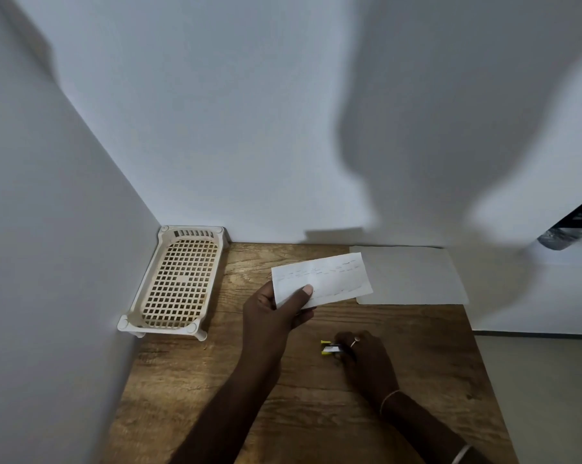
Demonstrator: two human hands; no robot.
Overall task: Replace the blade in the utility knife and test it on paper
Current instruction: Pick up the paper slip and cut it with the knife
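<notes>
Two hands over wooden table [215, 380]. Right hand [363, 358], nearest, knuckles up, fingers curled round the utility knife [330, 348] low on the tabletop; only its yellow end and a silver bit show, blade unclear. Left hand [272, 311] raised, thumb pinching a paper slip [326, 277] with faint marks. Behind: larger sheet [413, 279], slotted tray [179, 279] in the corner.

The table [316, 396] was matt brown wood with plain grain. The tray [177, 279] looked like cream plastic, smooth, in a lattice. A thin white paper slip [329, 276] and a flat matt grey sheet [413, 276] looked smooth. The utility knife [329, 348] showed yellow plastic and pale metal.
</notes>
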